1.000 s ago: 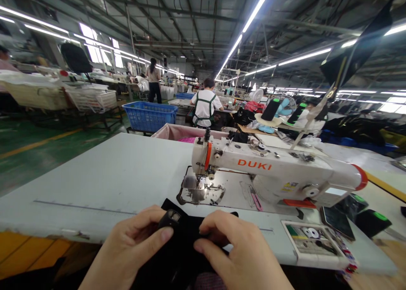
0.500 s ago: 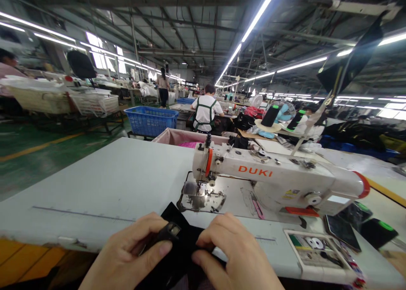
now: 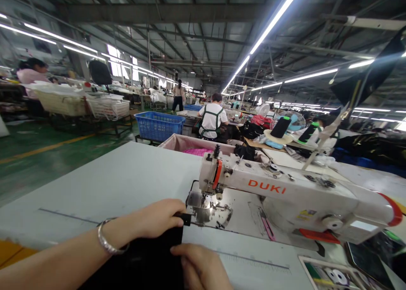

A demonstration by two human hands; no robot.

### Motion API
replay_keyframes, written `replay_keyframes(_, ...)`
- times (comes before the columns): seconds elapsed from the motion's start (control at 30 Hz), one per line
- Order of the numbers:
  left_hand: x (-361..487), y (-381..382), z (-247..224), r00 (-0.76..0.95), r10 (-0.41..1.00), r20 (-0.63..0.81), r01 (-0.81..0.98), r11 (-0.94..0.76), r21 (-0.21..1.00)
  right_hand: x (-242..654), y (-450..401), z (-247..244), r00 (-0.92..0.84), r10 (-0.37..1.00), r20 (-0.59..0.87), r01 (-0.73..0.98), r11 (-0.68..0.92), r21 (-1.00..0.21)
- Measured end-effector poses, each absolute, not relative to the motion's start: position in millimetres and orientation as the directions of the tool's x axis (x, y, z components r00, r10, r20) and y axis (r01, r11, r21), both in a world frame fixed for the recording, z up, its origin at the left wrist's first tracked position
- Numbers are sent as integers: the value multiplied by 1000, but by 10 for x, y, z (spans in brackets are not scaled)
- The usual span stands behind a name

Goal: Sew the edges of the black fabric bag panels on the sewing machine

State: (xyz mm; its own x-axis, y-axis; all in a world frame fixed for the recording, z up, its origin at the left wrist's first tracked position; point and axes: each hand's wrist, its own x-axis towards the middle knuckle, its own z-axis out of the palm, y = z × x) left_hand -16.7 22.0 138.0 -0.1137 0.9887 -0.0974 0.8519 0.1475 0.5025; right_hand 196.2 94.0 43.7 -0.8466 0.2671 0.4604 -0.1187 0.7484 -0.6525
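Note:
A piece of black fabric (image 3: 149, 260) lies over the table's front edge, in front of the sewing machine (image 3: 269, 197). My left hand (image 3: 155, 218), with a silver bangle at its wrist, is closed on the fabric's upper edge. A short dark end piece (image 3: 185, 218) sticks out past its thumb, close to the needle plate (image 3: 209, 214); its exact kind is unclear. Lower down, my right hand (image 3: 203, 266) pinches the fabric's right edge between thumb and forefinger. Much of the cloth is hidden under my left forearm.
Pink thread snips (image 3: 267, 228) lie under the machine arm. An open tray with bobbins (image 3: 336, 275) and a phone (image 3: 369, 264) are at the right. Behind the table stand a pink-lined bin (image 3: 171, 143) and a blue basket (image 3: 160, 127). A person (image 3: 213, 117) sits beyond, facing away.
My left hand has moved forward toward the needle plate with the black fabric, its forearm now stretched across the table. The right hand has shifted lower, still at the fabric. The view has tilted and turned slightly left.

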Motion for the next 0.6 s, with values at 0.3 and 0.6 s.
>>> replay_keyframes(0.3, -442, 1075, 698, -235, 967, 102, 935, 196, 297, 1456, 1632, 461, -926, 142, 350, 90, 983, -162)
replay_keyframes(0.6, -485, 1277, 563, -306, 932, 192, 896, 214, 389, 1395, 2018, 466, -961, 29, 277, -4, 993, -119)
